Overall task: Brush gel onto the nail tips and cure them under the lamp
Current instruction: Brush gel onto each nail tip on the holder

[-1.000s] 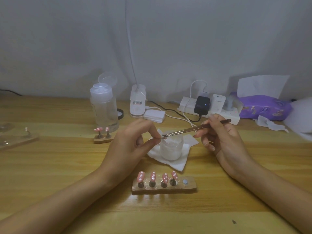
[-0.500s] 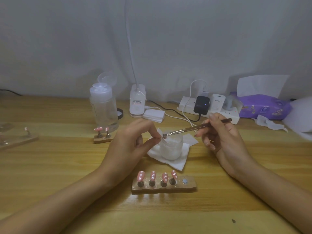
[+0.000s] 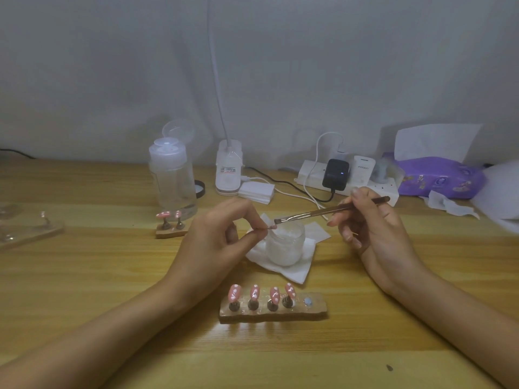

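A person sits at a wooden table (image 3: 112, 276), working on a set of press-on nails. The left hand (image 3: 213, 242) is curled, thumb and forefinger pinching a single pink nail tip (image 3: 271, 227) just above the near-left rim of a small frosted jar (image 3: 283, 245). The right hand (image 3: 373, 228) grips a slim brush (image 3: 331, 210) between thumb and fingers, pen-style, its flat bristles hovering just above the held tip and over the jar's mouth; whether they touch the tip cannot be told. The jar stands on a white tissue (image 3: 297, 270).

Nearer the person, a wooden holder (image 3: 273, 313) carries four pink tips (image 3: 262, 293) with white dots, upright on pegs, and one bare spot at its right end. Farther left, a smaller stand (image 3: 170, 233) bears two more tips, just in front of a clear bottle (image 3: 172, 178) with its flip lid up. Along the far edge sit a white base (image 3: 229, 172) with a slim neck rising out of view, a power strip (image 3: 311, 175) with a black charger (image 3: 335, 174) plugged in, and a purple tissue pack (image 3: 441, 176).
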